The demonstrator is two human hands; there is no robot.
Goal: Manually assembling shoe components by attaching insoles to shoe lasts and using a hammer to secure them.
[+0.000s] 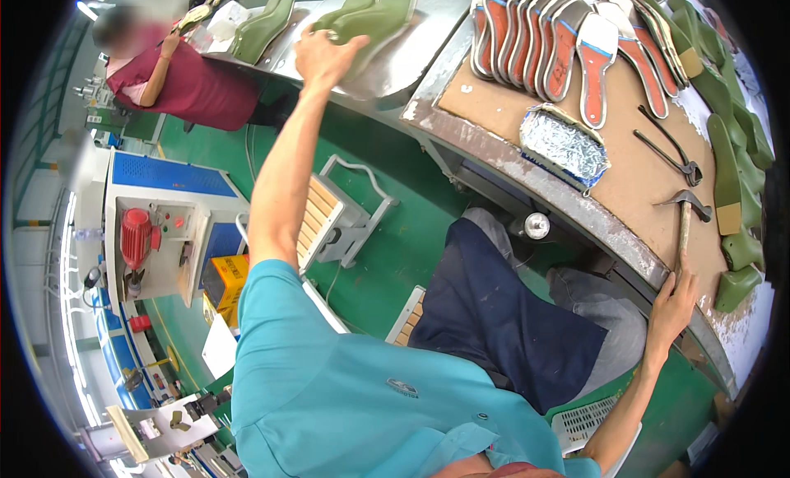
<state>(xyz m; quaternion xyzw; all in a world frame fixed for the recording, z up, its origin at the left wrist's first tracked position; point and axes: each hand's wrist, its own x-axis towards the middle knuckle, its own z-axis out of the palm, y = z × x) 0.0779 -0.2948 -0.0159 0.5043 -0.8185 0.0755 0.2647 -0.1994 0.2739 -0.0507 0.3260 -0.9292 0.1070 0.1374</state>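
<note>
My left hand (323, 58) reaches out to the upper left, thumb spread from the fingers, at the near side of a green shoe last (380, 21) on a metal tabletop. The last looks smeared by motion; whether the fingertips touch it is unclear. Another green last (350, 4) lies just behind it, and more lasts (262, 32) stand to the left. My right hand (675, 309) rests at the bench edge, fingers stretched out beside and over the wooden handle end of a hammer (685, 219). Above the hammer lie black-handled pincers (681, 158).
A row of red insoles (527, 41) with pale rims fills the bench's far side. Before them sits a box of shiny small metal pieces (564, 144). More green lasts (728, 173) line the right. A slatted stool (329, 214) stands left; a co-worker in dark red (193, 87) is beyond.
</note>
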